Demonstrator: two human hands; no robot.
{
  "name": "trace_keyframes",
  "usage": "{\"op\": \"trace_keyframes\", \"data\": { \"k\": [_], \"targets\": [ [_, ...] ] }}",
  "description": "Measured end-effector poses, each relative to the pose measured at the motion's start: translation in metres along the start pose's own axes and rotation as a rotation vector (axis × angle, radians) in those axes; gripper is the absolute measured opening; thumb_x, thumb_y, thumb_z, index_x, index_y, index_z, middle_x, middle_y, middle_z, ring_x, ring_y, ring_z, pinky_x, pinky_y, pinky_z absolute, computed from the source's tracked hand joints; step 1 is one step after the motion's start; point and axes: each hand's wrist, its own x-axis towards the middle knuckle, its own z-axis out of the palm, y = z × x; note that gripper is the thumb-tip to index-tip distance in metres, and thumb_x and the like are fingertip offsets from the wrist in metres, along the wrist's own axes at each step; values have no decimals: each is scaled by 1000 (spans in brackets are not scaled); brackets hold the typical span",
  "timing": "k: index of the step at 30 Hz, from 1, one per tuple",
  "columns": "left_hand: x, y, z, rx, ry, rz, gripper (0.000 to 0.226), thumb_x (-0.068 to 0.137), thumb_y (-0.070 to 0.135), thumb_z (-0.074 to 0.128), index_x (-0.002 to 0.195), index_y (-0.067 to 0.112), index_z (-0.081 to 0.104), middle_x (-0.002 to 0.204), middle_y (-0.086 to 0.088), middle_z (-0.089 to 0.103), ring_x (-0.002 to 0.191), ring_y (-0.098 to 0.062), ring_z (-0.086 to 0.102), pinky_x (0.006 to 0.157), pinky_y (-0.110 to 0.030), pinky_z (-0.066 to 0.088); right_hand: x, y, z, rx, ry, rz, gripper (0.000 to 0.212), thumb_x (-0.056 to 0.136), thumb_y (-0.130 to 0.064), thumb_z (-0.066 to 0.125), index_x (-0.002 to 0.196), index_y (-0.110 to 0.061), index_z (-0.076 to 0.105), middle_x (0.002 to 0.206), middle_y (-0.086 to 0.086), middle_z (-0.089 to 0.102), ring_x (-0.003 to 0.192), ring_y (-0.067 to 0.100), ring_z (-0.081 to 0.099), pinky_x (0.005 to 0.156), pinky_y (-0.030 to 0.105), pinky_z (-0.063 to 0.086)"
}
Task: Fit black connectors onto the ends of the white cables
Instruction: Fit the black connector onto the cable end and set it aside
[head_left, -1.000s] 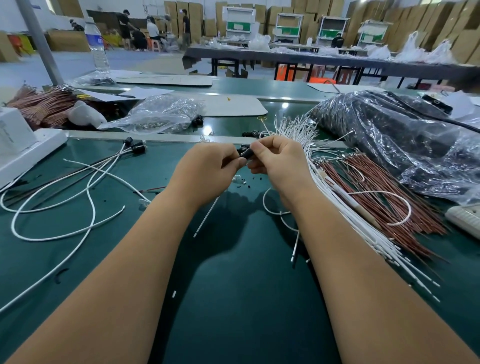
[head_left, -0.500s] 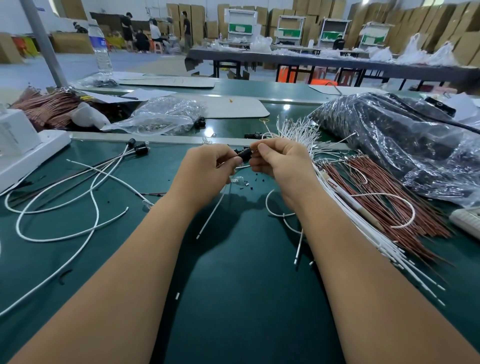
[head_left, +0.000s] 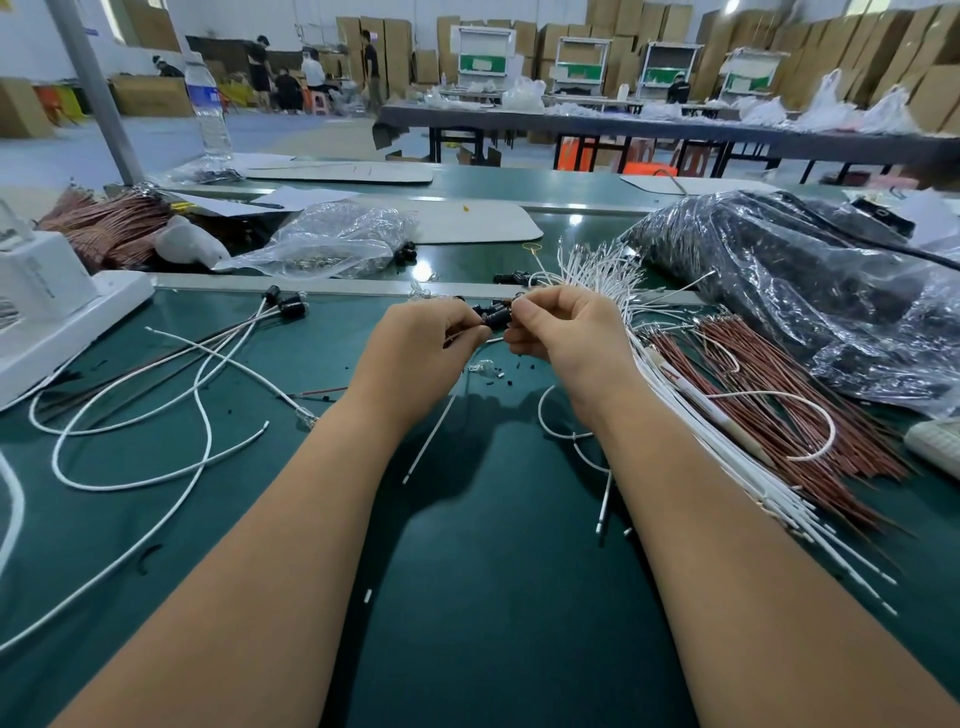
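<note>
Two bare hands meet just above the middle of the frame over a green work mat (head_left: 493, 597), caught in the fitting step itself. The left hand (head_left: 421, 343) pinches a black connector (head_left: 492, 315) between thumb and curled fingers, while the right hand (head_left: 566, 332) closes its thumb and forefinger on the other side of the same small part, the remaining fingers tucked under. A thin white cable (head_left: 436, 436) trails down from beneath the left hand to the mat; whether its end is already seated in the connector cannot be told, since the fingers cover the joint. By the look of it, the next move calls for a short, straight push along the cable's line, with the connector held square so the end does not buckle.

Both forearms run up from the bottom corners and converge, wrists lifted clear of the mat. A bundle of unfitted white cables (head_left: 675, 415) lies right of centre beside reddish-brown wires (head_left: 769, 395), close by the right wrist. At left, looped white cables (head_left: 202, 415) lie with black connectors already on their ends (head_left: 291, 303), suggesting the job is under way with most of the stock still to do.
</note>
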Motion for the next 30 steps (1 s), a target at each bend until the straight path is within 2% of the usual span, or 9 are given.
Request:
{"op": "trace_keyframes", "data": {
  "k": [3, 9, 17, 23, 27, 30],
  "targets": [
    [0, 1, -1, 29, -41, -4, 10, 88, 21, 67, 84, 13, 72, 61, 9, 57, 61, -14, 51, 61, -31, 43, 1, 1, 2, -54, -7, -19, 20, 92, -1, 61, 76, -14, 64, 58, -4, 67, 57, 7, 66, 58, 20, 54],
    [-1, 1, -1, 3, -55, -25, 20, 90, 20, 63, 75, 8, 68, 64, -4, 63, 66, -26, 59, 66, -43, 49, 1, 1, 4, -107, -36, -46, 23, 95, 0, 56, 77, -14, 61, 67, 2, 65, 55, 4, 64, 58, 19, 55],
    [-1, -3, -1, -64, -14, -67, 18, 91, 15, 62, 75, 9, 70, 63, 0, 65, 62, -23, 61, 64, -41, 52, 1, 0, 1, -280, -34, -89, 16, 92, -7, 63, 79, -16, 62, 67, 3, 65, 56, 9, 64, 60, 23, 58],
    [0, -6, -1, -94, 7, -132, 18, 90, 16, 63, 74, 11, 70, 62, 0, 66, 60, -20, 61, 66, -42, 53, 0, -3, 2, -282, -54, -131, 18, 93, -7, 61, 79, -18, 62, 69, 1, 67, 59, 8, 66, 60, 21, 57],
    [0, -6, -1, -63, -6, -107, 16, 90, 18, 64, 76, 12, 71, 62, -1, 66, 60, -21, 61, 65, -42, 52, 0, -1, 3, -318, -36, -144, 19, 92, -7, 62, 78, -20, 61, 67, 0, 65, 55, 5, 64, 58, 19, 55],
    [-1, -4, -2, -11, -12, -59, 17, 90, 19, 64, 77, 11, 71, 62, -2, 65, 61, -22, 60, 64, -42, 51, 0, 0, 5, -358, -14, -136, 20, 94, -9, 59, 77, -20, 58, 68, 0, 64, 53, 3, 63, 58, 23, 55]
  ]
}}
